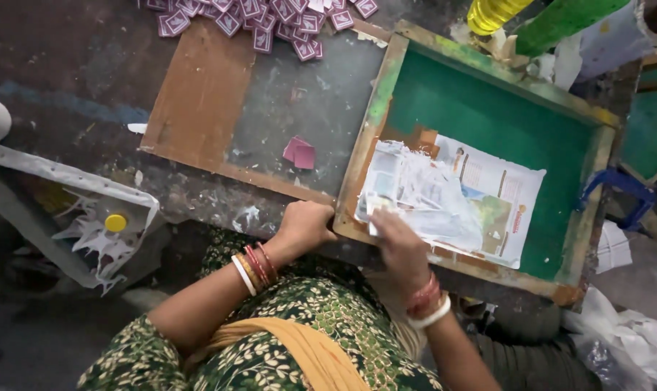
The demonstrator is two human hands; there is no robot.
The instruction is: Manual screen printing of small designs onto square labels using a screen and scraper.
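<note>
The frame (377, 108), green mesh in a wooden rim, lies right of centre on the table (68, 80). The left hand (304, 226) clasps its near corner, grip closed on the wood. The right hand (399, 247) presses on the torn paper (458, 199) inside; whether that grip is closed, I cannot tell. A pink card (299, 153) lies left, more cards (263, 18) at top.

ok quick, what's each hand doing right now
Left hand: closed on the near corner of the wooden screen frame.
Right hand: pressing a white wad onto the paper; grip unclear.
</note>
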